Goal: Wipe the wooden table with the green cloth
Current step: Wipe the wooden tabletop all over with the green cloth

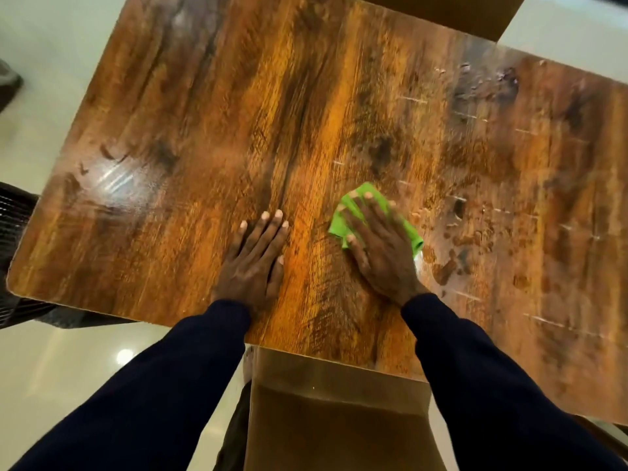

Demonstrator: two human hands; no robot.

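Observation:
The wooden table (pixel 210 137) fills most of the view, its brown grain glossy. A small green cloth (pixel 339 224) lies near the table's middle front, pressed flat under my right hand (pixel 380 249), whose spread fingers cover most of it. My left hand (pixel 255 256) rests palm down on the bare wood just left of the cloth, fingers together, holding nothing. Wet droplets and smears (pixel 475 232) cover the table to the right of the cloth. Both arms wear dark sleeves.
A brown wooden chair back (pixel 333 402) stands at the table's near edge between my arms. A dark mesh object (pixel 13 215) sits by the left corner. Pale shiny floor (pixel 68 368) surrounds the table. Another brown piece (pixel 458 11) lies past the far edge.

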